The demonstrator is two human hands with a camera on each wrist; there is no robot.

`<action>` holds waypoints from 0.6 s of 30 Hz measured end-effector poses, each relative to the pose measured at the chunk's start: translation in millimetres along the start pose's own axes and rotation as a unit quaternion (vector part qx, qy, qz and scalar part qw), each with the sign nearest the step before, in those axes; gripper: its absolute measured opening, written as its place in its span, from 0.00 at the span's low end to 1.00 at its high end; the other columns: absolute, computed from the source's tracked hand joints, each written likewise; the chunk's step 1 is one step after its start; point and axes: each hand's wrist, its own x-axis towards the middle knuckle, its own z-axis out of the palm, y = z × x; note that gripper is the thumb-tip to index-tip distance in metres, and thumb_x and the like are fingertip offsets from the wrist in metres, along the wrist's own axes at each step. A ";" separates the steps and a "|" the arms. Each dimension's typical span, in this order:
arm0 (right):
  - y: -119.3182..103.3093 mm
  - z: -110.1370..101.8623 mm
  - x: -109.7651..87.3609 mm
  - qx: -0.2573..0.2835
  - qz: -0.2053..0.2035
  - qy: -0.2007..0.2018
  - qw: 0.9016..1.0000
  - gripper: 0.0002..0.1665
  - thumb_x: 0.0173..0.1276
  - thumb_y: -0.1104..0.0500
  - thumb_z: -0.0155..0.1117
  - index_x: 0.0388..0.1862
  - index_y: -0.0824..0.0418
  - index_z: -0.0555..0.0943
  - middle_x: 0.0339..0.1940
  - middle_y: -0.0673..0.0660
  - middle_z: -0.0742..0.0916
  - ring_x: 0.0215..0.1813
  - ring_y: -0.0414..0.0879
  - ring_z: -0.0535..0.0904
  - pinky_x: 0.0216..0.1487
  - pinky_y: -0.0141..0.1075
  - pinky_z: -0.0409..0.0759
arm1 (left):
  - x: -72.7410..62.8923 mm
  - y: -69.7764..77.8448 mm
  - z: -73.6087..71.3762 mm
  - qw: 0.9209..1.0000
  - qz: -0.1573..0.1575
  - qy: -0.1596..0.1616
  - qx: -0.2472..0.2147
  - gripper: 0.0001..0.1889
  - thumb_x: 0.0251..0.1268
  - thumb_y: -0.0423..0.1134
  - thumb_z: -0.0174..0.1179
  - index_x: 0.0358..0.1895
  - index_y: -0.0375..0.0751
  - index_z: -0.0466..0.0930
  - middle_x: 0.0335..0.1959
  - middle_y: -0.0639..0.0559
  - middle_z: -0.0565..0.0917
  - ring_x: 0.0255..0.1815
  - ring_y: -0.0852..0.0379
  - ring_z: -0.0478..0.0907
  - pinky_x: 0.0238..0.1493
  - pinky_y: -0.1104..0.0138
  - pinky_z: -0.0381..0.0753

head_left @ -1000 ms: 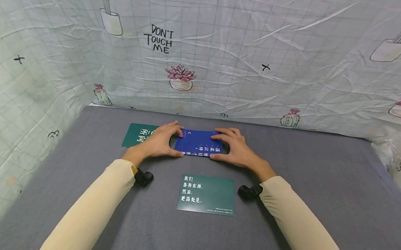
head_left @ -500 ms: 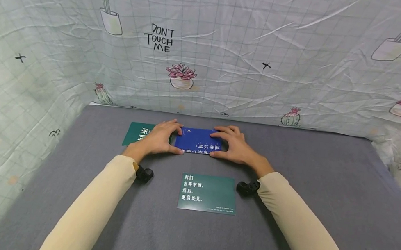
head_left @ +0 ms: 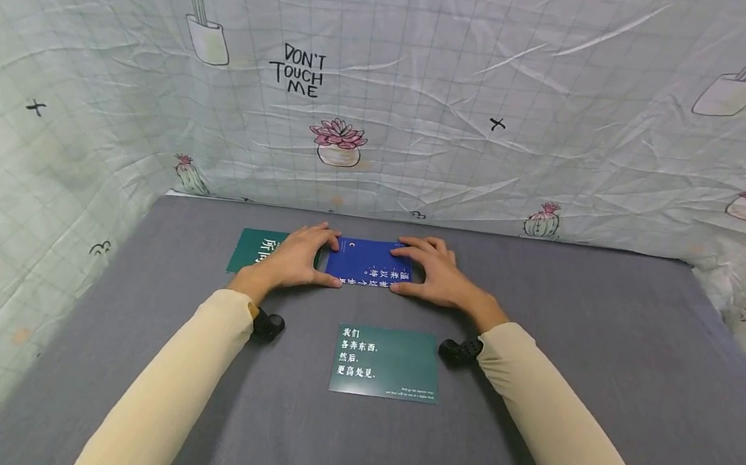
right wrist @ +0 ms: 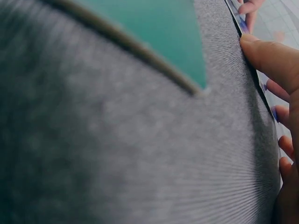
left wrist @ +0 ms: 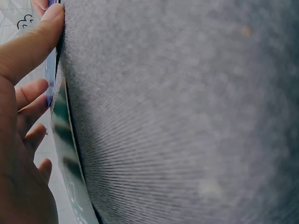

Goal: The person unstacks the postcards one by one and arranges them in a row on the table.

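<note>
A wrinkled cactus-printed cloth (head_left: 420,61) is hanging at twelve o'clock, its creases (head_left: 610,31) are catching light near one o'clock, and a grey tabletop (head_left: 583,325) is stretching toward six.

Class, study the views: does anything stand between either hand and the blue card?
Nothing visible does: the left hand and right hand both touch the blue card. The left green card is partly hidden by the left hand; the nearer green card lies apart.

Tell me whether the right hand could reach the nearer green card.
Likely yes: nothing covers or blocks the nearer green card, though the right hand, gripping the blue card, would probably need to let go first.
</note>
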 end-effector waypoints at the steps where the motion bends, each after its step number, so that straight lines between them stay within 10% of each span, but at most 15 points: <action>1: 0.1 -0.2 0.2 0.001 0.000 -0.001 1.000 0.38 0.59 0.39 0.67 0.66 0.51 0.73 0.73 0.55 0.66 0.70 0.58 0.52 0.60 0.57 0.53 | 0.4 0.3 -0.3 1.000 -0.001 -0.002 0.003 0.31 0.48 0.57 0.72 0.51 0.42 0.74 0.72 0.47 0.63 0.76 0.47 0.46 0.73 0.51 0.41; 18: -0.9 -0.9 -0.6 -0.002 -0.006 -0.005 1.000 0.38 0.59 0.40 0.67 0.67 0.52 0.72 0.73 0.56 0.65 0.71 0.58 0.52 0.61 0.59 0.53 | 0.2 3.4 -0.3 1.000 -0.001 -0.011 0.003 0.32 0.47 0.57 0.72 0.53 0.42 0.74 0.72 0.46 0.62 0.76 0.47 0.45 0.73 0.53 0.39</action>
